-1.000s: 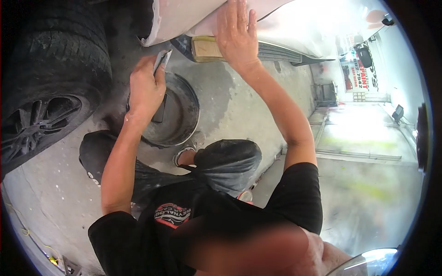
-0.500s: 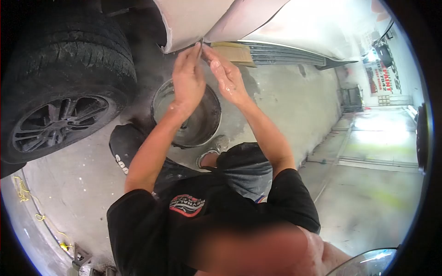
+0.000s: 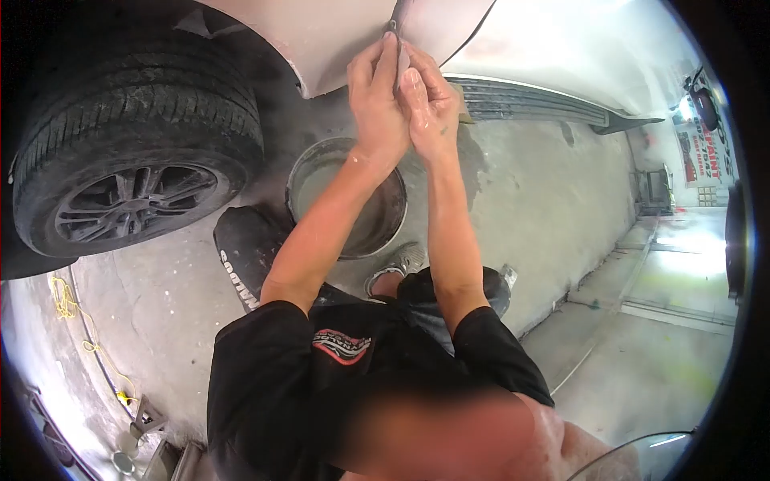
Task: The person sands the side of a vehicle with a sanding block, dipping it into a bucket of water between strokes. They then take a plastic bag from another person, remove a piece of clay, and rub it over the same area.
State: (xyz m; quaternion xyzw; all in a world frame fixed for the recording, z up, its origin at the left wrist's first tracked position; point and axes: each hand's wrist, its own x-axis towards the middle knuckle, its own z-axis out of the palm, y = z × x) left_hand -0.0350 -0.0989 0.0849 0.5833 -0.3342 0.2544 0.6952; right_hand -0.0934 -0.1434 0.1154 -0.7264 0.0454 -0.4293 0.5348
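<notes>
Both my hands are raised to the seam between two pale car body panels [image 3: 321, 40]. My left hand [image 3: 377, 108] has its fingers bent together, and the index fingertip touches the panel edge at the gap. Close against it, my right hand [image 3: 433, 100] is curled with the thumb pointing up. A thin grey piece, like a folded sheet of sandpaper [image 3: 403, 62], shows between the two hands; its far end is hidden. Wet whitish residue coats the right fingers.
A round dark bucket [image 3: 393, 232] of greyish water stands on the concrete floor [image 3: 529, 192] below my forearms. To the left is a car wheel [image 3: 136, 192]. A ribbed dark running board [image 3: 521, 103] runs right under the panels. A yellow cord [image 3: 90, 346] lies at lower left.
My hands have moved up along the seam and closer together, with the right hand turned so its thumb shows. The view has shifted, so the wheel and bucket sit further right.
</notes>
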